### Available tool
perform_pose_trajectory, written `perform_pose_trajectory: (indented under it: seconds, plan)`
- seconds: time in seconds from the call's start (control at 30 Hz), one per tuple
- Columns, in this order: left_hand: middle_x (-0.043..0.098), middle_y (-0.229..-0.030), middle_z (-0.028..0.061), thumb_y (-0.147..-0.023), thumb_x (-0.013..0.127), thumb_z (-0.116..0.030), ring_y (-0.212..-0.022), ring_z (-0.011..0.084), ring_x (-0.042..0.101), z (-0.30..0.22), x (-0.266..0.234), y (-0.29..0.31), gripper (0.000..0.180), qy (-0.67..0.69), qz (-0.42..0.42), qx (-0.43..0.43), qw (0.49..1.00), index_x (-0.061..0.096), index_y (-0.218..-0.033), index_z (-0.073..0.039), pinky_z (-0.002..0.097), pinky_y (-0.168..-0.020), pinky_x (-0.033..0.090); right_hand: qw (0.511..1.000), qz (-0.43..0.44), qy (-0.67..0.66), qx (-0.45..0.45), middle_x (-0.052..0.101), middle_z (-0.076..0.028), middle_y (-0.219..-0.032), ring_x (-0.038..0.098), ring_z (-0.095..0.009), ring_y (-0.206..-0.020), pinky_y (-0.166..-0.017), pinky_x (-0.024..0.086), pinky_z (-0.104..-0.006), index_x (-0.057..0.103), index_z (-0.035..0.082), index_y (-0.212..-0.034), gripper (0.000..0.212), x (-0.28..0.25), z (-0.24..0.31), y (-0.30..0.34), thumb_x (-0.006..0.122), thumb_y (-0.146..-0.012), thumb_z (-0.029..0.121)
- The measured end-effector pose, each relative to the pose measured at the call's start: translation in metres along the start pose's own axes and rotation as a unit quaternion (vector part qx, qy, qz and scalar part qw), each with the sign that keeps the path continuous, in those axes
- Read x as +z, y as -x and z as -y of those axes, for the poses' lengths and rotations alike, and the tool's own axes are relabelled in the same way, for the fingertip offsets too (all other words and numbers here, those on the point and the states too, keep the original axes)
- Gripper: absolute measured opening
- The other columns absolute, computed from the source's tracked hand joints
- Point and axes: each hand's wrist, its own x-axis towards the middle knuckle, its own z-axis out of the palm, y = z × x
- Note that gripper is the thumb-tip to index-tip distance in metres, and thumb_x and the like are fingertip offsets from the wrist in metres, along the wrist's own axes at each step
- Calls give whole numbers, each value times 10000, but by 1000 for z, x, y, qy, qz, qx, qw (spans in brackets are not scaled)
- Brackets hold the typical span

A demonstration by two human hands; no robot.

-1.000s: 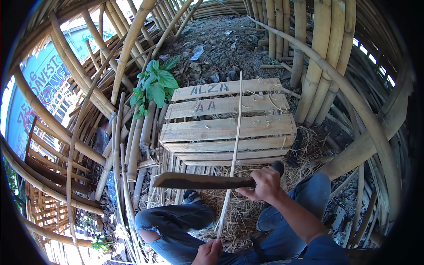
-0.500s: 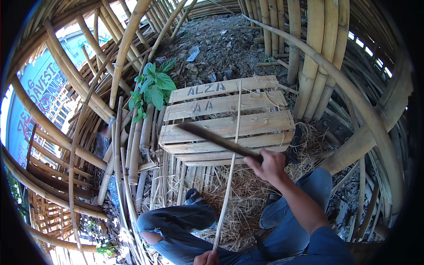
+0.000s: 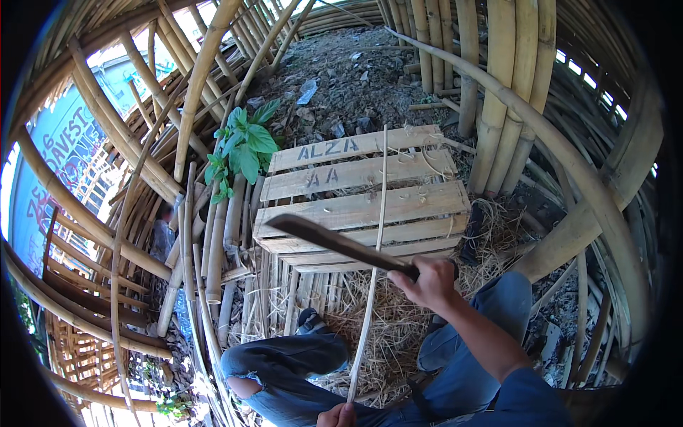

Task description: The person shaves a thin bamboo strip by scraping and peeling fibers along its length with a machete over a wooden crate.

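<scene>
My right hand (image 3: 427, 282) grips the handle of a long dark machete (image 3: 333, 242), whose blade points up and to the left over a wooden crate (image 3: 356, 206). Low in the picture, my left hand (image 3: 337, 415) holds the bottom end of a thin pale bamboo strip (image 3: 373, 270). The strip stands nearly upright and reaches up across the crate. The blade crosses the strip just in front of my right hand. My knees in torn blue jeans (image 3: 284, 359) frame the strip.
Thick bamboo poles (image 3: 498, 92) curve all around me. Cut bamboo lengths (image 3: 213, 242) lean at the left of the crate beside a green leafy plant (image 3: 242, 146). Straw-like shavings (image 3: 398, 320) cover the ground between my legs. Dirt and litter lie beyond the crate.
The machete rose from lying level at the strip to pointing up-left over the crate. My right hand moved up and right with it. My left hand stays low on the strip.
</scene>
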Motion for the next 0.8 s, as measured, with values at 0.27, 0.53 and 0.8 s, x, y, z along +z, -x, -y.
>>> perform_pose_trajectory:
  seconds: [0.27, 0.53, 0.8]
  plan:
    - [497, -610, 43, -987, 364, -276, -568, 147, 454, -10, 1, 6, 365, -69, -56, 114, 990, 578, -883, 0, 323, -503, 385, 997, 32, 47, 48, 524, -95, -464, 547, -245, -393, -390, 422, -352, 544, 56, -529, 523, -3, -7, -5, 679, -708, 529]
    - [507, -582, 98, -968, 396, -355, -541, 212, 460, -34, -10, 15, 401, 37, 29, -122, 991, 579, -872, -11, 384, -525, 395, 996, -29, 81, 21, 512, -90, -454, 545, -242, -396, -395, 418, -352, 517, 72, -534, 497, -4, -17, -16, 653, -754, 497]
    - [537, -604, 126, -959, 393, -353, -553, 268, 491, -36, -12, 8, 413, 16, 15, -163, 986, 587, -840, -8, 407, -543, 398, 997, -1, -4, -71, 454, -66, -415, 505, -221, -365, -389, 400, -345, 503, 80, -503, 528, -2, 1, 14, 648, -742, 528]
